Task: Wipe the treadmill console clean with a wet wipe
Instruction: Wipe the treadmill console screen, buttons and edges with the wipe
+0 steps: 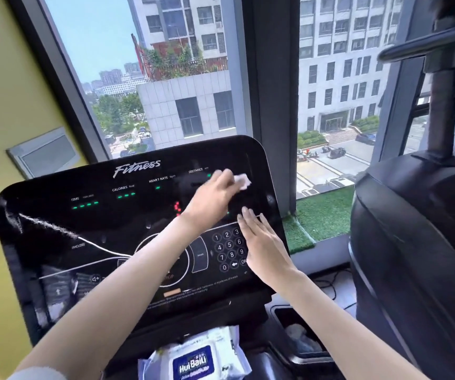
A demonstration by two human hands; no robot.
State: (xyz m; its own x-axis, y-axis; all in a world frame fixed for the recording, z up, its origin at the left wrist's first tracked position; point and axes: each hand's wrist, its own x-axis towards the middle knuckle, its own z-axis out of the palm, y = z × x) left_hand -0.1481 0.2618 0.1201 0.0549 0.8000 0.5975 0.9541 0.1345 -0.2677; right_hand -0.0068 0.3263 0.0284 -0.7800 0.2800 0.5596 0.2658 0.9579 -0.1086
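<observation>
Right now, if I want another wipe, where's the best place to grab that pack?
Take the wipe pack from above with the free right hand, pinching its crinkled top edge: it lies label-up on the ledge below the console, bottom edge out of frame.

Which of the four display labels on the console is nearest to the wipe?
DISTANCE, the rightmost label. The wipe in the left hand is just right of it; TIME, CALORIES and HEART RATE lie further left.

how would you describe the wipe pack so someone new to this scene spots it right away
Find the black treadmill console by the window, then drop to the ledge below its bottom edge. The wipe pack lies there: a soft white packet with a blue label, the only pale thing against the black.
</observation>
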